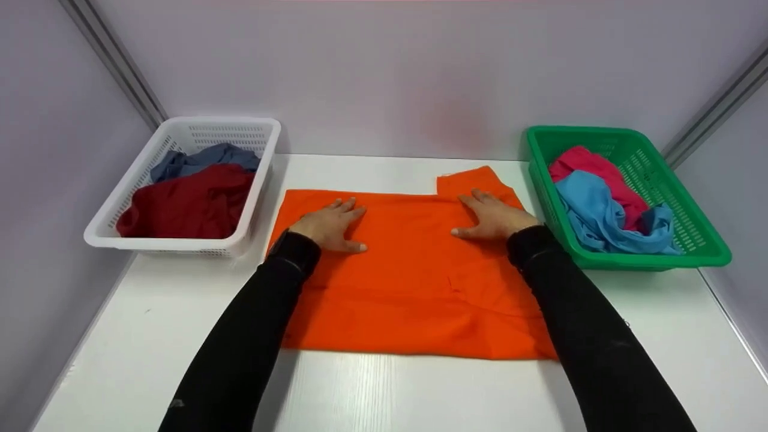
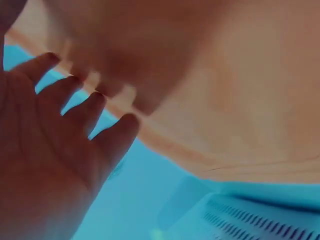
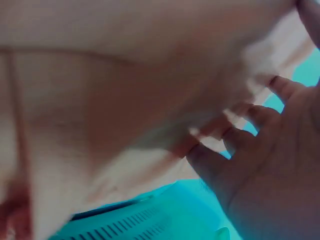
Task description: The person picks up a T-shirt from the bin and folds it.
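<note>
An orange garment [image 1: 396, 264] lies spread and folded on the white table [image 1: 348, 390], with a flap of it sticking out past the upper right edge. On its upper left part is my left hand [image 1: 332, 226], fingers spread. Toward the upper right, near that flap, my right hand [image 1: 493, 217] is over the cloth with its fingers spread too. Both wrist views show the extended fingers [image 2: 95, 107] at the fabric, which looks pale there. Neither hand grips anything. Part of the garment's right side is hidden under the right forearm.
At the left stands a white basket [image 1: 96, 234] with a dark red cloth [image 1: 186, 204] and a grey-blue cloth [image 1: 207, 161]. A green basket [image 1: 714, 249] at the right holds a pink cloth [image 1: 600, 180] and a light blue cloth [image 1: 591, 207]. Walls [image 1: 384, 78] enclose the back and sides.
</note>
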